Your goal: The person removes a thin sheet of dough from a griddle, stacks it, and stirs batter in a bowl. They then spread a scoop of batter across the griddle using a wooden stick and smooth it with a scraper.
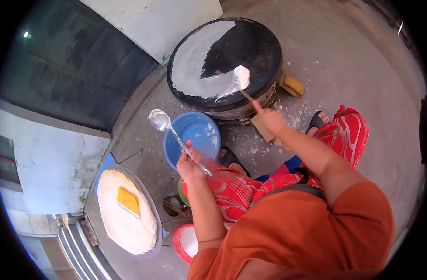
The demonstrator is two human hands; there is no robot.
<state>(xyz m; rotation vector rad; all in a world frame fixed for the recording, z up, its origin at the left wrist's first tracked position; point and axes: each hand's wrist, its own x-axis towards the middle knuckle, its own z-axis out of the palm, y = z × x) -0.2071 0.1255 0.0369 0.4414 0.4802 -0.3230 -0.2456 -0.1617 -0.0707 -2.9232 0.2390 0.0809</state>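
My left hand [191, 164] is closed around the handle of a metal ladle [160, 120]. The ladle's whitened bowl is raised beside the rim of a blue basin [168, 149]. My right hand [270, 120] grips a batter spreader by its thin handle [246, 95]. Thick white batter coats its head [242, 78], which rests near the front right of a round black griddle [257, 42]. A thin pale layer of batter [190, 63] covers the griddle's left side and runs along the front to the spreader. The right and middle parts show black.
At lower left stands a stack of round, pale flatbreads [120, 233] topped by a flat yellow-orange piece [128, 202]. Chopsticks [175, 208] and a red-rimmed bowl [177, 242] of white contents are near my left arm. Yellow blocks [292, 85] lie by the griddle's base.
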